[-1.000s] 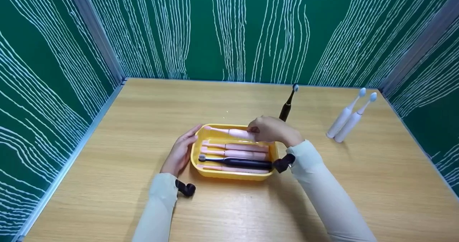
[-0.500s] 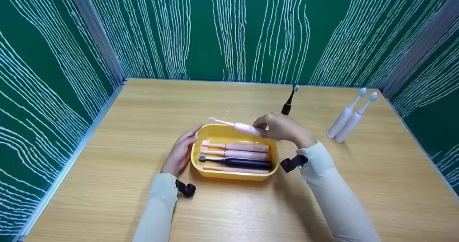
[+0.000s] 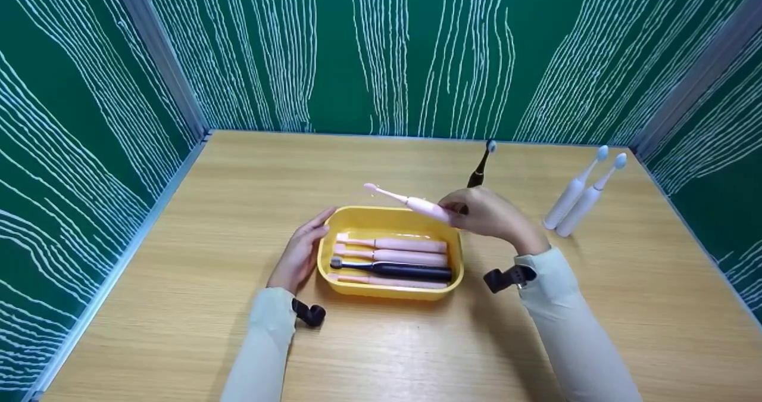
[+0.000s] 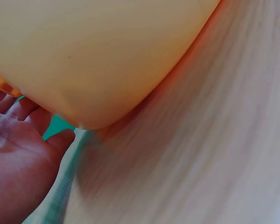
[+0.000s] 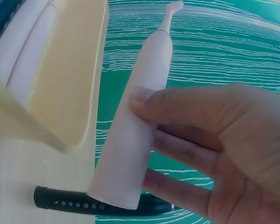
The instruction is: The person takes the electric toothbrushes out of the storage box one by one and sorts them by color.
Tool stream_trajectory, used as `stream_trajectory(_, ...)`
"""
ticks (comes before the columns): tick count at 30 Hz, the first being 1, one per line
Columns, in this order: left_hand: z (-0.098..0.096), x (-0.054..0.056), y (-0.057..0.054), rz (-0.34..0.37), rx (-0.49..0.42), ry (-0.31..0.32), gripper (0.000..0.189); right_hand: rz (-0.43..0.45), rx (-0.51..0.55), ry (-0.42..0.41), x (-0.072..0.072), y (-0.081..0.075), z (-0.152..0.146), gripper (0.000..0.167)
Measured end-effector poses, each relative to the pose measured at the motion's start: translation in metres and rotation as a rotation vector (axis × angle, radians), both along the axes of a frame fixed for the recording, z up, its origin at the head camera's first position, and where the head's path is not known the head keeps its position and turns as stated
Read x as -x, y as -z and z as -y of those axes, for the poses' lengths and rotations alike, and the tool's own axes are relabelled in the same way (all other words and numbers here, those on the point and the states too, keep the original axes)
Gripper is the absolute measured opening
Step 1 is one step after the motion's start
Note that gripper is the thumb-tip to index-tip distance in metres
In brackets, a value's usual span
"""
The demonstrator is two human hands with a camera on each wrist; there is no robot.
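Observation:
A pale pink electric toothbrush [image 3: 425, 206] is pinched between the thumb and fingers of my right hand [image 3: 488, 214], above the back right rim of a yellow basket [image 3: 390, 295]. It slants, with its brush head pointing to the back left. The right wrist view shows my thumb flat on the handle [image 5: 137, 93]. My left hand [image 3: 300, 253] rests against the basket's left end, fingers fairly straight along the outer wall; the left wrist view shows that palm [image 4: 18, 158] beside the wall. In the basket lie several pink toothbrushes [image 3: 411, 257] and a dark one [image 3: 411, 270].
A black electric toothbrush [image 3: 476, 178] stands behind my right hand, its lower part hidden. Two white electric toothbrushes [image 3: 574, 202] stand side by side at the right of the wooden table [image 3: 178, 259]. Green panels with white lines [image 3: 339, 50] enclose the back and sides.
My right hand has lifted the pink toothbrush out of the basket's back part and moved right with it, tilting it more. The left hand and basket have stayed in place.

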State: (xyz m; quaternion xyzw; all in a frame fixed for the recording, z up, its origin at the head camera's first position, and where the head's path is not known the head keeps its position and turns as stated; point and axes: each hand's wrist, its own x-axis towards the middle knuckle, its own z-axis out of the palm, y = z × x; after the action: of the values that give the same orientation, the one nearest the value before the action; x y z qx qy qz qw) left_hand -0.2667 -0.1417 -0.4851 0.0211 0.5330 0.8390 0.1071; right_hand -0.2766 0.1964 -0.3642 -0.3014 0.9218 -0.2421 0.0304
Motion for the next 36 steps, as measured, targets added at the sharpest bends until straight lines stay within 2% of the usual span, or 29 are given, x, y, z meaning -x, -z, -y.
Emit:
stream_trajectory(5, 0.000, 0.000, 0.000, 0.003, 0.000, -0.009, 0.048, -0.015, 0.045, 0.035, -0.002, 0.006, -0.010, 0.028)
stream_trajectory(14, 0.001, 0.000, 0.001, -0.009, 0.001, 0.010, 0.049, 0.031, 0.141, 0.087, -0.008, 0.016, -0.030, 0.028)
stream_trajectory(21, 0.001, 0.001, 0.001, -0.008, 0.008, -0.003, 0.049, 0.022, 0.187, 0.158, -0.014, 0.025, -0.047, 0.031)
stream_trajectory(27, 0.001, 0.001, -0.001, 0.001, 0.009, -0.013, 0.048, -0.010, 0.267, 0.176, -0.019, 0.033, -0.061, 0.033)
stream_trajectory(36, 0.001, 0.000, 0.001, -0.005, 0.026, -0.005, 0.049, -0.136, 0.358, 0.231, -0.028, 0.047, -0.072, 0.038)
